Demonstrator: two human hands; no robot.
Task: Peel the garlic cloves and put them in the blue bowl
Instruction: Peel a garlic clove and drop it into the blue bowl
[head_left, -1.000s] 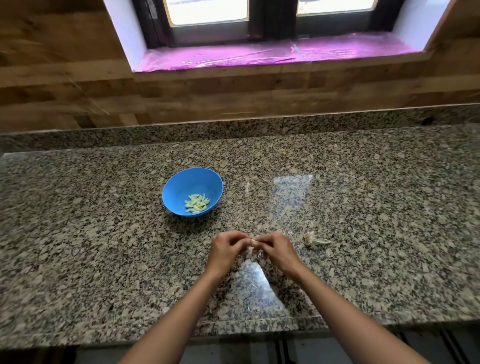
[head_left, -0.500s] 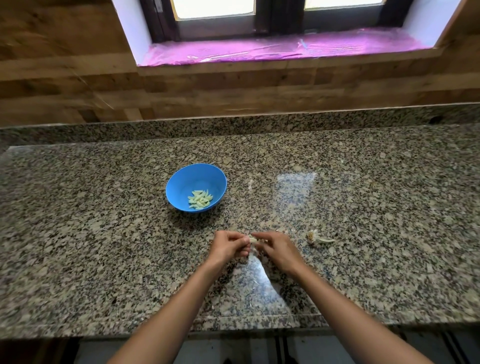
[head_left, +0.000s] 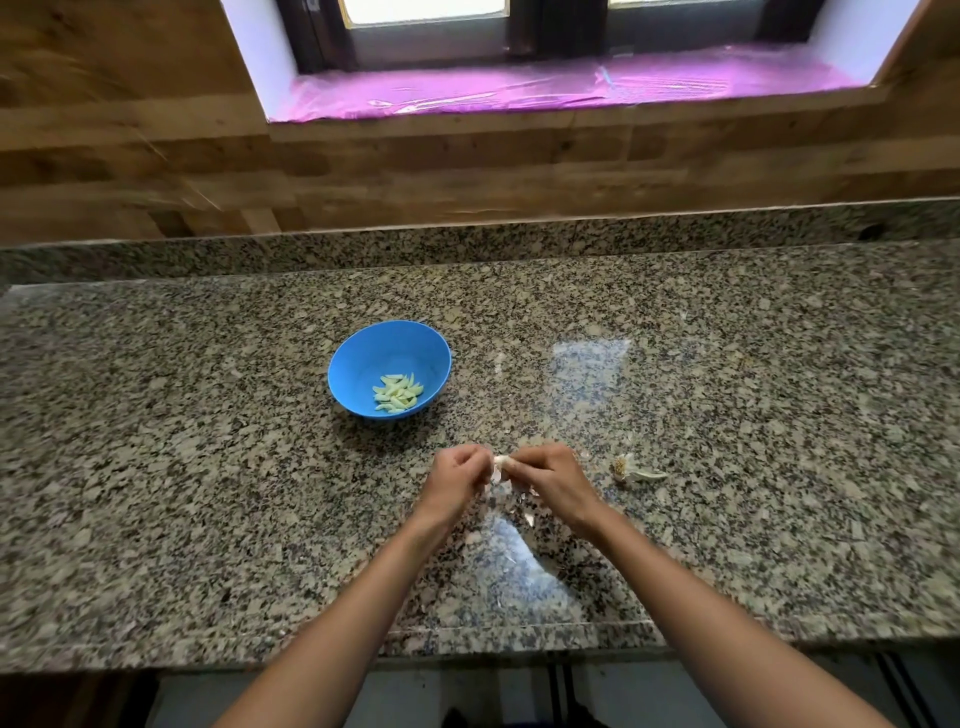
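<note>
Speckled grey-brown granite countertop (head_left: 208, 467), polished, glossy with window glare. Round blue plastic bowl (head_left: 363, 364), smooth, slight sheen. Brown wood-plank wall (head_left: 156, 171), matt. Shiny magenta plastic film (head_left: 519, 88) on sill.

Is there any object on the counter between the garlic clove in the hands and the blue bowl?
Nothing visible: bare counter lies between the garlic clove, pinched by left hand and right hand, and the blue bowl. The garlic scraps lie off to the right.

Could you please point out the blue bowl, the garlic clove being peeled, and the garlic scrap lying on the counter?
blue bowl (head_left: 358, 358): head view, bare inner wall.
garlic clove (head_left: 500, 461): head view, white part between the hands.
garlic scrap (head_left: 623, 466): head view, root end.
</note>
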